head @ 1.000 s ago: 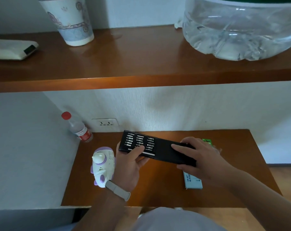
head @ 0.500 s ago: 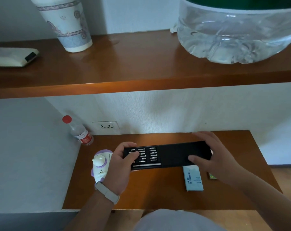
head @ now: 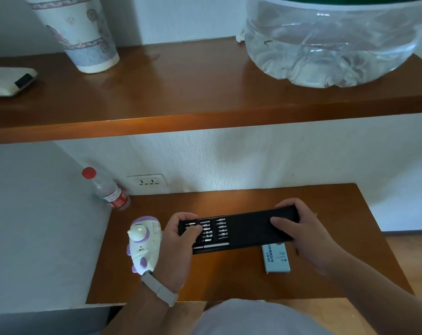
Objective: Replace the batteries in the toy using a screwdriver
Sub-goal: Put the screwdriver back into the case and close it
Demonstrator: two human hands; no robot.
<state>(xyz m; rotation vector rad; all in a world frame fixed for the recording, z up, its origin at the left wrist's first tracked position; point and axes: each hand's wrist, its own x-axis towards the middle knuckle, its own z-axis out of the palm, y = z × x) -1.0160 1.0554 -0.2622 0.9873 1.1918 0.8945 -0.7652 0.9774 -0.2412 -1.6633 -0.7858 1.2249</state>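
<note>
A long black screwdriver kit (head: pixel 239 229) is held level over the low wooden table (head: pixel 229 276), its inner tray slid out to the left with rows of silver bits and a driver shaft showing. My left hand (head: pixel 178 240) grips the tray end, thumb on the bits. My right hand (head: pixel 299 226) grips the sleeve end. The white and purple toy (head: pixel 143 240) lies on the table just left of my left hand. A pale blue box (head: pixel 276 258) lies under the kit's right part.
A clear bottle with a red cap (head: pixel 108 191) stands at the table's back left by a wall socket (head: pixel 148 182). Above, a wooden shelf (head: pixel 205 110) carries a paper cup (head: pixel 84 35), a large water jug (head: pixel 331 42) and a white device (head: pixel 9 81).
The kit swung from a diagonal to level and came nearer me. My right hand shifted to the sleeve's end. The tray slid further out to the left.
</note>
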